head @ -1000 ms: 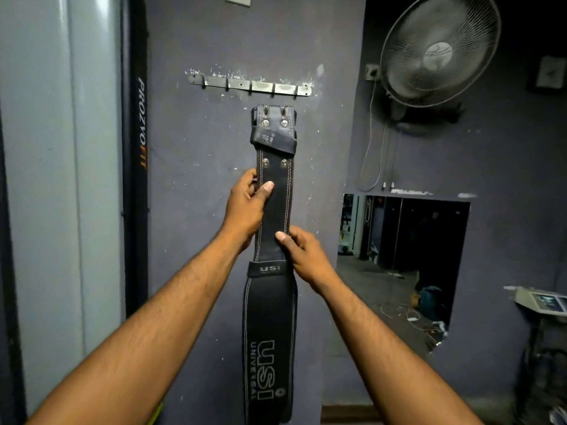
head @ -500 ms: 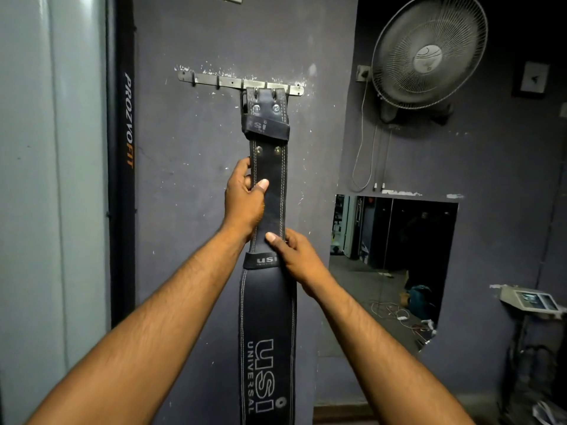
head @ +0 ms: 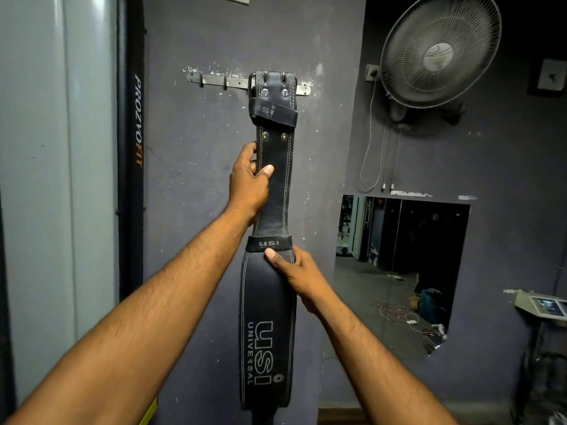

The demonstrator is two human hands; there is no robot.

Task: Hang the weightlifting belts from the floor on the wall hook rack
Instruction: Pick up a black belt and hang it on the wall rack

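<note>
left grip (head: 248, 182) clasps the belt (head: 274, 204) mid-strap, right grip (head: 296, 269) clasps it lower; its top end should seat fully on a hook at the right end of the rack (head: 221, 82) before release.

1 belt (head: 282, 194), 1 hook rack (head: 214, 80), 1 wall fan (head: 438, 53), 2 hands: L hand (head: 247, 185) & R hand (head: 302, 274)

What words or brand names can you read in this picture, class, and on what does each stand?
"PROZVOFIT": down the black upright panel, left.
"USI UNIVERSAL": wide part of the weightlifting belt.
"USI": the belt's lower loop; tiny print beneath unreadable.
"USI": the upper loop, first letter faint.
Device screen, far right: too blurred to read.
</note>
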